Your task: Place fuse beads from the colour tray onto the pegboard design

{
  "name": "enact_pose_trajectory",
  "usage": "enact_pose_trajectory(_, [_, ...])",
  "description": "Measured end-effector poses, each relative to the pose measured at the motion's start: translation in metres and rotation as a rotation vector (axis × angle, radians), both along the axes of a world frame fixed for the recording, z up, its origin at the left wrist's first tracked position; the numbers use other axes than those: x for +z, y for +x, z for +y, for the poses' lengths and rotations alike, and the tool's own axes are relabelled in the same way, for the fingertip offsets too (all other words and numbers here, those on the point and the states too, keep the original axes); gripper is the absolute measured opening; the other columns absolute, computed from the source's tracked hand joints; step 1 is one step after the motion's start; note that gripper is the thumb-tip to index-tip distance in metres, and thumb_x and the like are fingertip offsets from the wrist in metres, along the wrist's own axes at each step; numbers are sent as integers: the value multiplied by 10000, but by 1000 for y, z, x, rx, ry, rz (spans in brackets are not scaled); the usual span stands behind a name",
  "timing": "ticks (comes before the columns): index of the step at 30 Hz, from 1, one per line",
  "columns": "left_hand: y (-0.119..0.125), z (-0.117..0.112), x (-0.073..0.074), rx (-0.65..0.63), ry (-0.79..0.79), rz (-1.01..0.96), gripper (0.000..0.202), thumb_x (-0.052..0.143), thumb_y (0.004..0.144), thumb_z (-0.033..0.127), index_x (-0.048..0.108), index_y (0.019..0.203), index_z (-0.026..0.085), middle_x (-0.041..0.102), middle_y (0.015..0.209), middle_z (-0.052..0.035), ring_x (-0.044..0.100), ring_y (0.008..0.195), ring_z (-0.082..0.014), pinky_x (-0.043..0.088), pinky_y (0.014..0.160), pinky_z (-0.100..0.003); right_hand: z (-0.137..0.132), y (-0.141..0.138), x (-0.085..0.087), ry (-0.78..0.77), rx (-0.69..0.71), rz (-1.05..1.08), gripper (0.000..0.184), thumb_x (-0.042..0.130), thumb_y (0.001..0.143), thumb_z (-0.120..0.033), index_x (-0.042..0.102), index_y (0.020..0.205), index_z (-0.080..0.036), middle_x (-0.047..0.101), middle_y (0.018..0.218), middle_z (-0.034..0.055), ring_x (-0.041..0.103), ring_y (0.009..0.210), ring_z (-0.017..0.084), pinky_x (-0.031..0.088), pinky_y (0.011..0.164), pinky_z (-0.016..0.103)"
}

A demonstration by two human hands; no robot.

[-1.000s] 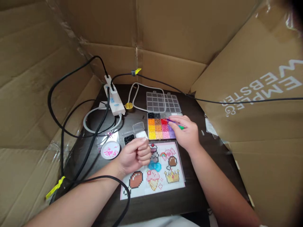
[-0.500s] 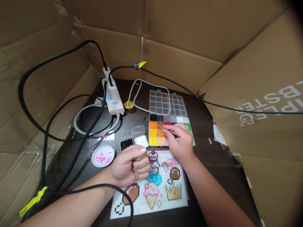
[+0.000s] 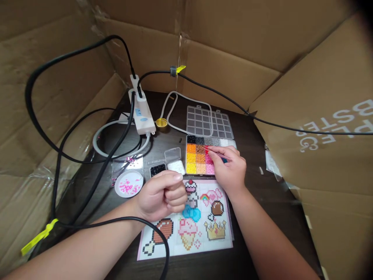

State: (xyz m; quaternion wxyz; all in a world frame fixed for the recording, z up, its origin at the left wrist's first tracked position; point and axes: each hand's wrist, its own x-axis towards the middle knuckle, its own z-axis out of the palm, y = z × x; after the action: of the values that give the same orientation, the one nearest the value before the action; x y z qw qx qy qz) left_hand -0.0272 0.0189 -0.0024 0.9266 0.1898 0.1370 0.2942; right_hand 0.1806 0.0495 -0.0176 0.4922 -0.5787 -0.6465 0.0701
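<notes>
My right hand pinches a thin pair of tweezers. Their tips are over the red compartment of an open bead box, whose compartments hold small beads sorted by colour. My left hand is closed in a fist above a printed pattern sheet, with no object showing in it. Pixel pictures of an ice cream, a crown, a drumstick and other things cover the sheet. Just beyond the fist are a small case of black beads and a small case of white beads, lid raised.
A white dish of pink beads stands at the left, by a silvery bag. Behind them lie a power strip and a yellow round dish. A black cable crosses over my left forearm. Cardboard walls surround the table.
My right hand has moved the tweezers from the brown bead compartment rightward to the red one. My left fist keeps its shape and place. The whole view has shifted slightly.
</notes>
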Motion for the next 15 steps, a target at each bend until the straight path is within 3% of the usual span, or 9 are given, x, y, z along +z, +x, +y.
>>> enact_pose_trajectory(7, [0,-1,0,0,9,-3,539,608,866,334,219,528,179,141,453,78,141,412,-58,145,426,-222,-2,4,-3,150,4,-52,68,704,854,-202,753,888,-234,765,840,33,668,773,204,536,773,405])
enact_pose_trajectory(15, [2,-1,1,15,18,14,555,617,862,322,196,529,182,126,453,80,135,410,-59,137,422,-223,-6,11,-7,196,31,-109,74,707,850,-183,750,894,-225,766,822,29,665,738,193,529,756,394])
